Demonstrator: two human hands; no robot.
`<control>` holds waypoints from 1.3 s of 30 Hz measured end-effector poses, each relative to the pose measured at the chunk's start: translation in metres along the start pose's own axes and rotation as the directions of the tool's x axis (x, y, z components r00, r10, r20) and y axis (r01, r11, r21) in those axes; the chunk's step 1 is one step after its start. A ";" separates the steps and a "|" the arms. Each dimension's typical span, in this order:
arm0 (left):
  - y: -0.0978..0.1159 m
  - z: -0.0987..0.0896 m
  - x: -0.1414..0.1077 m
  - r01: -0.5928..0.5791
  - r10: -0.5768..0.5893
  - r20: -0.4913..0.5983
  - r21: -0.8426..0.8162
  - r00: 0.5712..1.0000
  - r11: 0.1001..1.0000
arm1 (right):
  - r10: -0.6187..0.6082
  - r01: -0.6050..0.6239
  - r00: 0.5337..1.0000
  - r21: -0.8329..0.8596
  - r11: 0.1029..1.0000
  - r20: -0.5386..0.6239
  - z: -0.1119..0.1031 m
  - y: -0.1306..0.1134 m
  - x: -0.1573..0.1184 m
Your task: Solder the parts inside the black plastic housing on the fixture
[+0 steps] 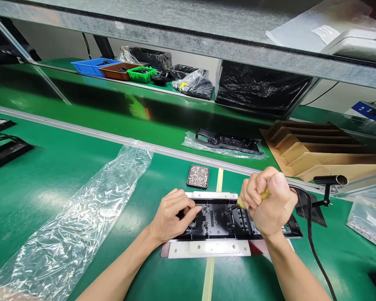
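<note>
Black plastic frame [221,219] is laid flat in a white fixture [209,248] on the green table [65,175], directly ahead of both hands, long axis running left-right across the view. Left hand [172,217] is pressed on the frame's left end, fingers curled down onto it, pinning rather than gripping; whether anything small is pinched under the fingertips cannot be told. Right hand [271,200] is clenched in a fist around a yellowish tool handle [265,195], tip [235,207] angled down-left into the frame's middle-right section. Hands are kept apart, one at each end. Tool cable [313,246] is trailed off to the right and toward the near edge. Screw tray [198,176] is placed just behind the fixture, nearer the left hand. Empty clear bag [81,225] is spread well to the left.
</note>
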State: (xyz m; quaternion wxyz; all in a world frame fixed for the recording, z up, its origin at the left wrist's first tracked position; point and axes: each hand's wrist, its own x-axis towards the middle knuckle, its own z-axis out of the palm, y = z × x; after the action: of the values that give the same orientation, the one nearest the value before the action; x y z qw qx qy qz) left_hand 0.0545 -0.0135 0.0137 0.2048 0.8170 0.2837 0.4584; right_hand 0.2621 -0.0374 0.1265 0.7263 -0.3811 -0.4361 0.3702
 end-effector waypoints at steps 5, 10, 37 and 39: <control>0.002 -0.001 0.002 -0.005 0.005 -0.006 0.003 1.000 1.000 | -0.008 0.008 1.000 -0.008 1.000 0.009 0.001 -0.001 0.001; 0.003 -0.002 0.002 -0.004 0.004 -0.005 0.005 1.000 1.000 | -0.016 0.016 1.000 -0.008 1.000 0.014 0.003 -0.003 0.001; 0.003 0.002 0.002 0.008 -0.008 -0.004 -0.022 1.000 1.000 | -0.026 0.026 0.999 -0.007 1.000 0.024 -0.004 0.000 0.001; 0.002 0.003 0.001 0.007 -0.007 -0.006 -0.023 1.000 1.000 | -0.026 0.026 0.999 -0.006 1.000 0.026 -0.004 0.000 0.001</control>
State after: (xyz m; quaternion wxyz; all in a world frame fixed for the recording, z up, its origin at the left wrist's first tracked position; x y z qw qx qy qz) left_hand 0.0582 -0.0149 0.0145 0.2152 0.8122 0.2820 0.4632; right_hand 0.2663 -0.0373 0.1258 0.7240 -0.3732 -0.4515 0.3643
